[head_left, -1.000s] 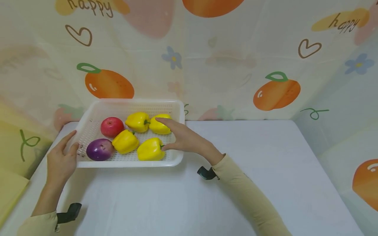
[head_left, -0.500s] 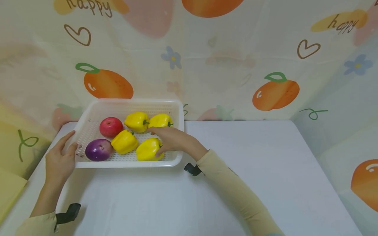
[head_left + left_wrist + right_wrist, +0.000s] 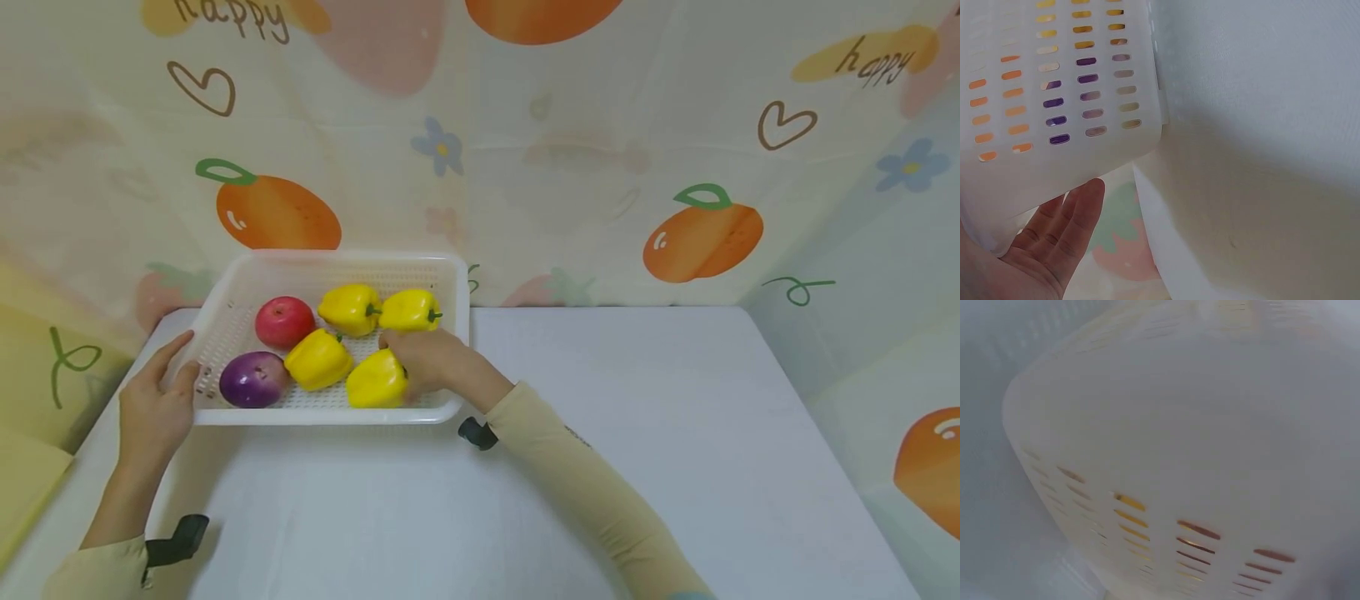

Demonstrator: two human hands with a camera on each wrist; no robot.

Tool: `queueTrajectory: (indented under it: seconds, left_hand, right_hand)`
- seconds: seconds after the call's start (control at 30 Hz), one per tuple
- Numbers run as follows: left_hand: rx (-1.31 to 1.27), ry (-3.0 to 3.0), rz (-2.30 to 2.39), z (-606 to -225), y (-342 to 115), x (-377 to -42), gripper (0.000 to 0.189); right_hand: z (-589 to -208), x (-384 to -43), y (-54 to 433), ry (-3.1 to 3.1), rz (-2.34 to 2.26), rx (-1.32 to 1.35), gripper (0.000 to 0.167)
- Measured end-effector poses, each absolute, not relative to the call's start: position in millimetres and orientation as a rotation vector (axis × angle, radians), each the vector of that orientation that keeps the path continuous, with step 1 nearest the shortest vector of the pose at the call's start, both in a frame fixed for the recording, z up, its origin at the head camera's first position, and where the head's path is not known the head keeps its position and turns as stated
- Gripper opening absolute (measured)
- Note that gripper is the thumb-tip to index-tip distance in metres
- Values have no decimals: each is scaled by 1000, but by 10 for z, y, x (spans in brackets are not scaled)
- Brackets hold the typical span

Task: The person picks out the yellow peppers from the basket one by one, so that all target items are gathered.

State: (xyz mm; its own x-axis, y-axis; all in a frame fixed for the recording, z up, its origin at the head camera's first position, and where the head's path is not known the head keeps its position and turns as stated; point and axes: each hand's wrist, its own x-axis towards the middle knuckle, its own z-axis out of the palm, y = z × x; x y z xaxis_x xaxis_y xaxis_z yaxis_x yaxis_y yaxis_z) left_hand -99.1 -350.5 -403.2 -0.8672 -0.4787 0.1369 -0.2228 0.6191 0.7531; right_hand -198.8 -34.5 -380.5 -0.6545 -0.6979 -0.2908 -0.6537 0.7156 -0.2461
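Note:
In the head view, a white slotted plastic basket (image 3: 330,418) stands on the table. My left hand (image 3: 156,414) holds its left rim; in the left wrist view several fingers (image 3: 1079,219) extend past the rim, beside the slotted wall (image 3: 1029,119). My right hand (image 3: 433,364) reaches over the right side and grips the front-right yellow bell pepper (image 3: 375,382), covering its stem end. Other yellow bell peppers (image 3: 318,360) lie around it, with a red apple (image 3: 285,322) and a round purple eggplant (image 3: 253,380) on the left. The basket wall (image 3: 1179,437) blocks the right wrist view.
A white cloth covers the table (image 3: 600,467), and a printed curtain (image 3: 555,167) hangs right behind it. Yellow fabric (image 3: 30,492) is at the left edge. Small black wrist mounts (image 3: 478,433) stick out from both sleeves.
My right hand has moved left and down from above the basket's right side, and its fingers have closed round the front-right bell pepper. The left hand has stayed at the rim.

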Motion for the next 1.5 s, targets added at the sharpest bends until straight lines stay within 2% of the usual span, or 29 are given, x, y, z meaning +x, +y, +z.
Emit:
queueTrajectory:
  seconds: [0.4,0.83,1.5]
  left_hand:
    - [568,-2523,-1126,-4029,-3490,-981,47]
    - [593,-2520,-1133,-4016,-3475,-982,48]
    - [587,-2513,-1116,-4053,-3499,-986,47]
  right_hand:
    - [-3754,-2007,-245,2501,-528,-1195,73]
    - [-3646,-2016,-115,2487,-773,-1269,72]
    - [-3267,-2024,340,2575,-927,-1322,69]
